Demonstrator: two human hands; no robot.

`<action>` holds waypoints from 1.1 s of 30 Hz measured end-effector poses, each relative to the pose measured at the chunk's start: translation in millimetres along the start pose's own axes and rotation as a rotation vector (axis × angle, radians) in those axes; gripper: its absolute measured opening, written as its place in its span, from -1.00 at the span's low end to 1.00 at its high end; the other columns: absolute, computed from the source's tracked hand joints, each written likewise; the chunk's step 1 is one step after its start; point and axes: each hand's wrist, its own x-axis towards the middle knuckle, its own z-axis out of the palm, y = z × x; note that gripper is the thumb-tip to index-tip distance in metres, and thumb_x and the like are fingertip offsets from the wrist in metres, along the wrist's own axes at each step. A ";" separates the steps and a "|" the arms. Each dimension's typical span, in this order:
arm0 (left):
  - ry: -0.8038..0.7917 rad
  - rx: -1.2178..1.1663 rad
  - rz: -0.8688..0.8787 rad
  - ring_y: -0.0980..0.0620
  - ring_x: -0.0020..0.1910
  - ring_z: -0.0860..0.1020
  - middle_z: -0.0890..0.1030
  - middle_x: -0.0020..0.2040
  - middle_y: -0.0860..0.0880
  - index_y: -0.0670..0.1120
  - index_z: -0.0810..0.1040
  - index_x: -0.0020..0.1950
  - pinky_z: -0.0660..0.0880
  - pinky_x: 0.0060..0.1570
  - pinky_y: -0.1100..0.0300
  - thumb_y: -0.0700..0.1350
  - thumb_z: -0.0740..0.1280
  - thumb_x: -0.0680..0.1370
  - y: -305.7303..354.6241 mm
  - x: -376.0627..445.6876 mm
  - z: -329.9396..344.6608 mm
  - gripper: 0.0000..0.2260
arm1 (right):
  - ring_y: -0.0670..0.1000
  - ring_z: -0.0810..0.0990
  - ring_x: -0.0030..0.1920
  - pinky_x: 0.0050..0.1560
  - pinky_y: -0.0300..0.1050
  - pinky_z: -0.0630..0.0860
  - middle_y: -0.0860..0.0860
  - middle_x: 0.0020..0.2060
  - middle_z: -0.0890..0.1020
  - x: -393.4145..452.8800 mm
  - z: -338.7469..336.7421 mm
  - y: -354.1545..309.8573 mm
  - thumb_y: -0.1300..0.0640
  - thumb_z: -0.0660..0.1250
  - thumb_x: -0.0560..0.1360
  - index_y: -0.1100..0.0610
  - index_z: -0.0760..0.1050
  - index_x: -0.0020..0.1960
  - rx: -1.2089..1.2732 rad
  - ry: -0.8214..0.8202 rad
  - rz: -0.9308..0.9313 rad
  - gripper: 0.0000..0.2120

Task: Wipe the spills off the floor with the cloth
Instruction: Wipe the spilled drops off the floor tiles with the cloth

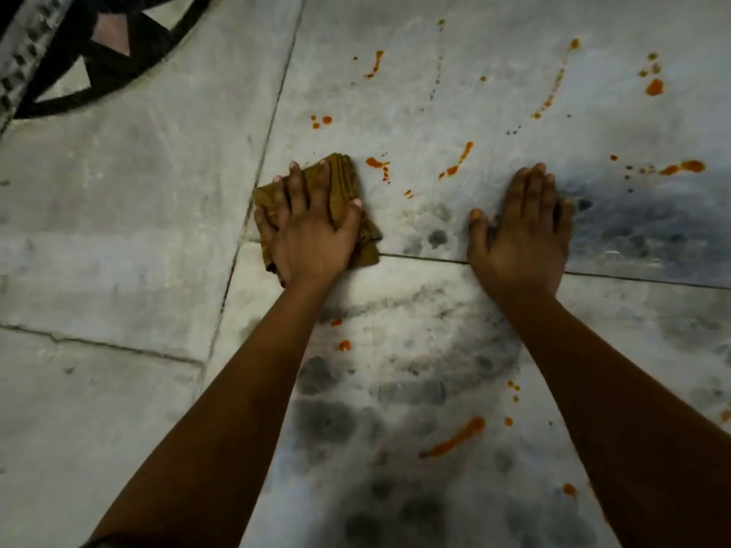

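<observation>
Your left hand (pixel 312 227) presses flat, fingers spread, on the folded mustard-brown cloth (pixel 344 183) on the grey marble floor (pixel 130 215). Right hand (pixel 522 231) lies flat, fingers together, among orange spills (pixel 457 433).

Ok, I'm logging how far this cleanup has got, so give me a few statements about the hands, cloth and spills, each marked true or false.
1. The left hand presses flat on the cloth. True.
2. The right hand holds a second cloth. False: it rests bare on the floor, fingers straight.
3. Orange spills lie on the floor just right of the cloth. True.
4. The floor near the person's arms is free of spills. False: an orange streak lies between the forearms.
5. The cloth is white. False: it is mustard brown.
</observation>
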 end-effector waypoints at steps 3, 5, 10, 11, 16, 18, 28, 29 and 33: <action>0.011 0.012 -0.043 -0.07 0.53 -0.06 -0.01 0.57 -0.02 0.14 0.02 0.53 -0.17 0.43 -0.15 0.28 -0.07 0.49 3.0 23.6 -2.3 -0.38 | 0.16 0.04 0.51 0.47 0.07 -0.10 0.20 0.51 0.06 -0.3 -1.6 -0.4 -0.14 -0.06 0.53 0.26 -0.01 0.52 -0.015 -0.001 -0.001 -0.30; 0.019 0.015 -0.098 -0.06 0.53 -0.05 0.00 0.56 -0.03 0.12 0.04 0.53 -0.17 0.44 -0.15 0.25 -0.01 0.55 5.3 50.9 -3.0 -0.43 | 0.16 0.06 0.51 0.47 0.08 -0.08 0.21 0.51 0.08 0.8 -1.8 -1.1 -0.14 -0.04 0.53 0.27 0.01 0.52 -0.012 0.008 0.001 -0.31; -0.043 -0.045 -0.100 -0.06 0.53 -0.05 0.01 0.56 -0.03 0.09 0.08 0.53 -0.17 0.45 -0.15 0.19 0.03 0.59 15.2 140.3 -12.7 -0.48 | 0.17 0.08 0.50 0.47 0.08 -0.06 0.21 0.50 0.10 2.2 -2.5 -1.1 -0.14 -0.03 0.52 0.26 0.03 0.52 -0.006 0.011 0.018 -0.30; -0.073 -0.061 -0.087 -0.05 0.53 -0.06 0.01 0.56 -0.02 0.11 0.07 0.53 -0.18 0.45 -0.15 0.19 0.03 0.59 17.6 154.4 -14.3 -0.48 | 0.17 0.09 0.50 0.47 0.08 -0.06 0.21 0.50 0.10 1.9 -1.8 -1.5 -0.15 -0.03 0.52 0.26 0.04 0.52 -0.008 0.013 0.018 -0.30; -0.137 0.030 0.272 -0.05 0.53 0.02 0.05 0.56 0.01 0.13 0.11 0.51 -0.12 0.44 -0.11 0.27 -0.07 0.48 19.7 117.9 -11.5 -0.40 | 0.18 0.12 0.49 0.46 0.10 -0.03 0.21 0.49 0.14 0.9 -2.4 -2.4 -0.16 -0.05 0.52 0.27 0.07 0.51 -0.009 0.023 0.025 -0.30; -0.120 0.054 0.419 -0.05 0.51 0.10 0.13 0.54 0.00 0.14 0.18 0.49 0.00 0.41 -0.09 0.30 -0.06 0.47 -2.5 74.5 -15.6 -0.39 | 0.19 0.14 0.49 0.46 0.11 -0.01 0.22 0.49 0.15 0.5 -3.8 -2.6 -0.16 -0.06 0.52 0.27 0.08 0.51 -0.013 0.019 0.028 -0.30; -0.036 0.042 -0.045 -0.07 0.53 -0.06 0.02 0.56 -0.03 0.02 0.05 0.54 -0.18 0.43 -0.21 0.17 -0.03 0.61 9.7 192.4 -12.3 -0.47 | 0.17 0.15 0.49 0.45 0.06 -0.05 0.21 0.48 0.17 0.4 -0.9 -3.7 -0.15 -0.03 0.51 0.27 0.10 0.50 -0.020 0.033 0.043 -0.30; -0.051 0.038 -0.032 -0.06 0.53 -0.07 0.01 0.56 -0.02 0.02 0.04 0.55 -0.19 0.43 -0.22 0.19 -0.04 0.60 21.2 203.9 -11.7 -0.46 | 0.17 0.16 0.48 0.45 0.07 -0.04 0.22 0.48 0.18 0.8 -0.5 -3.1 -0.14 -0.03 0.51 0.27 0.11 0.50 -0.019 0.040 0.041 -0.31; -0.070 0.060 0.231 -0.03 0.54 -0.06 0.00 0.56 0.02 0.07 0.03 0.54 -0.20 0.42 -0.20 0.25 -0.02 0.58 35.5 186.0 -7.7 -0.43 | 0.17 0.17 0.48 0.45 0.08 -0.01 0.21 0.48 0.18 0.8 -2.8 -3.2 -0.15 -0.04 0.51 0.27 0.12 0.50 -0.025 0.035 0.046 -0.31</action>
